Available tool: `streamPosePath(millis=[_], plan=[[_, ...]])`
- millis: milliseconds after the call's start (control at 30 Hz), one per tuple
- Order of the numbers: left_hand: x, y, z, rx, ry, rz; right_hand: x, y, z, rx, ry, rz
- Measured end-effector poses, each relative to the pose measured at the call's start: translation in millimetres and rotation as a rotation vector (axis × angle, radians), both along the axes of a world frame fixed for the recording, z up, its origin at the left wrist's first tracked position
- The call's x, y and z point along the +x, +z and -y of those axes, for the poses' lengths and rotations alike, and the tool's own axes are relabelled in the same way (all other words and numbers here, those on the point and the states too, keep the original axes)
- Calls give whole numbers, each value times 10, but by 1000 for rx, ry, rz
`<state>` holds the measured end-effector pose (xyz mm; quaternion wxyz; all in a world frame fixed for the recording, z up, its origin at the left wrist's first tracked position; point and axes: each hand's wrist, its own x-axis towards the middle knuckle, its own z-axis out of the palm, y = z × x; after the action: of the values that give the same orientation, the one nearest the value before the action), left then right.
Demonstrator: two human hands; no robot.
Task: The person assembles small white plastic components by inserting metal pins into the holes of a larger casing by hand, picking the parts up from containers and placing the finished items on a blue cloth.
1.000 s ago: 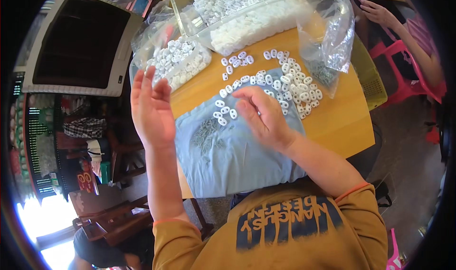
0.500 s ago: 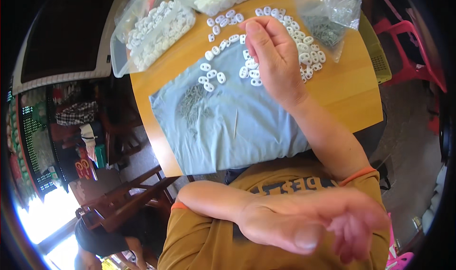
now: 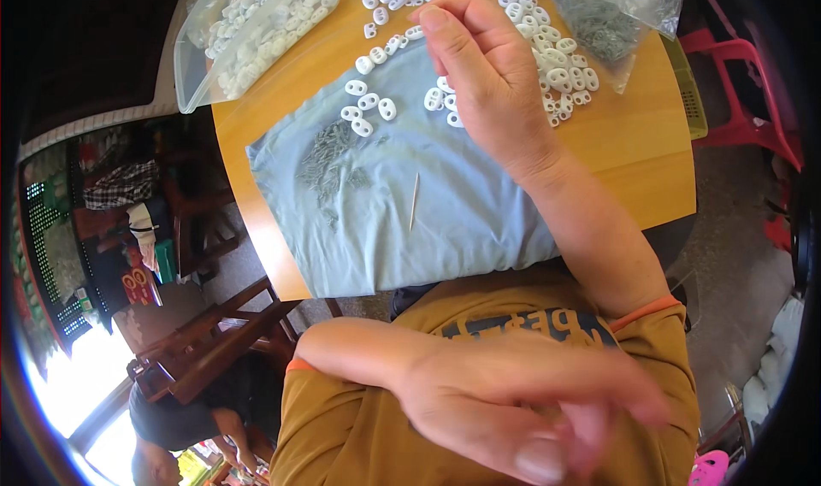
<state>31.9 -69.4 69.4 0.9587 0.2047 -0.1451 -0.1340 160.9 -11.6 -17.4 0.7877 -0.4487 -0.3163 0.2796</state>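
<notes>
My right hand [image 3: 490, 80] hovers over the far part of the table, thumb and forefinger pinched together; whatever is between the tips is too small to make out. Around and beneath it lie white oval two-holed cord-lock pieces [image 3: 558, 80], some partly hidden by the hand. My left hand [image 3: 505, 392] is held low in front of my brown shirt, blurred, its fingers stretched out and the thumb apart, with nothing seen in it. On the blue-grey cloth [image 3: 479, 221] rest a thin pale stick [image 3: 414, 202] and a heap of tiny grey metal pieces [image 3: 329, 165].
A clear tub [image 3: 192, 76] of white pieces stands at the far left of the wooden table [image 3: 633, 178]. Far right lies a plastic bag [image 3: 607, 29] of grey bits. Beyond the right edge are a yellow basket [image 3: 684, 84] and red chair [image 3: 744, 76]. Another person [image 3: 184, 426] is at lower left.
The view has shifted, so the table sits higher and further left. My left hand has swung downward with its fingers moving. My right hand keeps its pinch.
</notes>
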Motion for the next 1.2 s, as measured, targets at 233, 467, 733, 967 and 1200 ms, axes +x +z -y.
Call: streamPosePath(millis=[233, 467, 733, 967, 1200], plan=[[-420, -582, -849, 2112, 1184, -458, 7, -21, 22, -37, -17, -3], [-535, -764, -1120, 2379, 1126, -471, -49, -11, 18, -117, 48, 26], [-437, -690, -1167, 2710, 959, -239, -32, -42, -8, -118, 6, 71], [-423, -669, -1251, 2788, 838, -67, -48, 15, 23, -155, 27, 70], [-342, -534, -1232, 2318, 1221, -350, -102, 10, 76, -243, 181, 300]])
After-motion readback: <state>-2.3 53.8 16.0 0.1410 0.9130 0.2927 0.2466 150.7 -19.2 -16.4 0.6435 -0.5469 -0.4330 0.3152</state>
